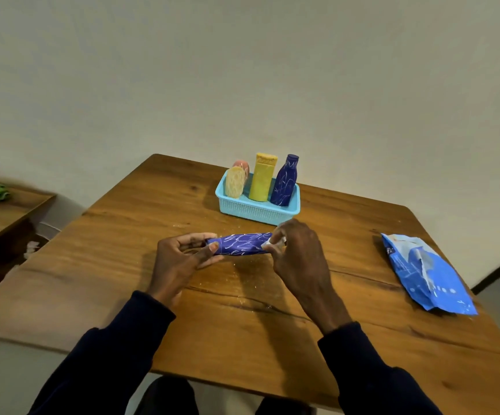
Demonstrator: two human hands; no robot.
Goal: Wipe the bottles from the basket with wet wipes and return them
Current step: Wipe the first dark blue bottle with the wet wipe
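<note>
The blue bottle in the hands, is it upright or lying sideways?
Sideways. The blue bottle is horizontal above the table, left hand at one end, right hand pressing a white wipe at the other.

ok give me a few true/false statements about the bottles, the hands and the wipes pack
1. Both hands hold a blue bottle lying sideways. True.
2. The basket is empty. False: it holds four bottles, including a yellow bottle.
3. The right hand presses a white wipe to the bottle. True.
4. The wipes pack lies left of the left hand. False: it lies at the table's right side.
</note>
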